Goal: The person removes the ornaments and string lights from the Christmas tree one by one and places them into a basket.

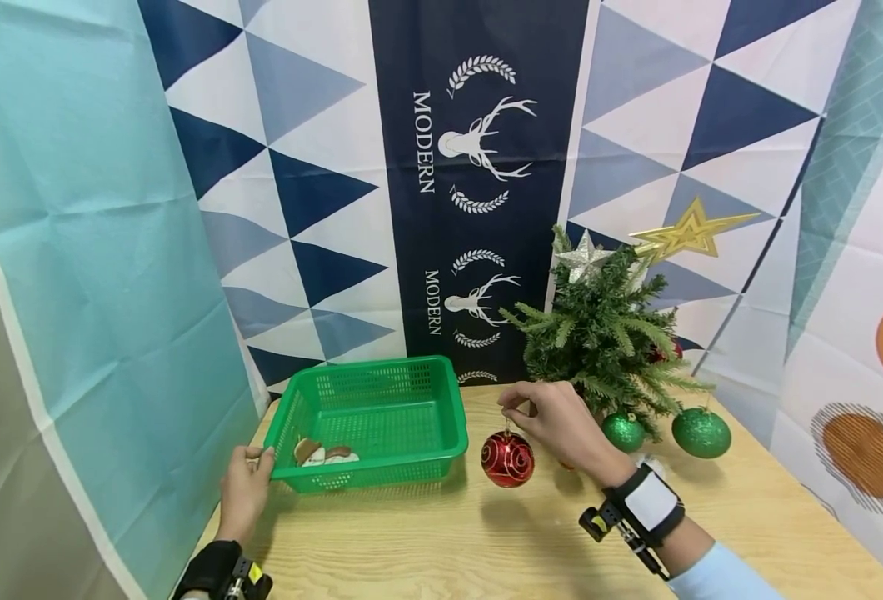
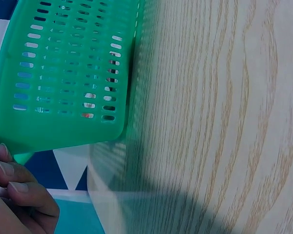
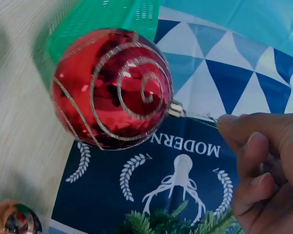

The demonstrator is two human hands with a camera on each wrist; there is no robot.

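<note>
A red bauble [image 1: 508, 458] with gold swirls [image 3: 112, 87] hangs by its string from my right hand [image 1: 554, 417], whose fingertips [image 3: 234, 124] pinch the string just right of the green basket [image 1: 381, 417]. My left hand [image 1: 245, 487] grips the basket's near left corner [image 2: 19, 153]; its fingers [image 2: 14, 183] curl at the rim. Small brown and white pieces [image 1: 323, 454] lie inside the basket. The basket stands on a wooden table [image 1: 486, 542].
A small Christmas tree [image 1: 606, 333] with a silver star [image 1: 584, 258], a gold star [image 1: 685, 233] and two green baubles [image 1: 700, 432] stands at the back right. Patterned cloth backdrops [image 1: 471, 167] close off the table's left, back and right.
</note>
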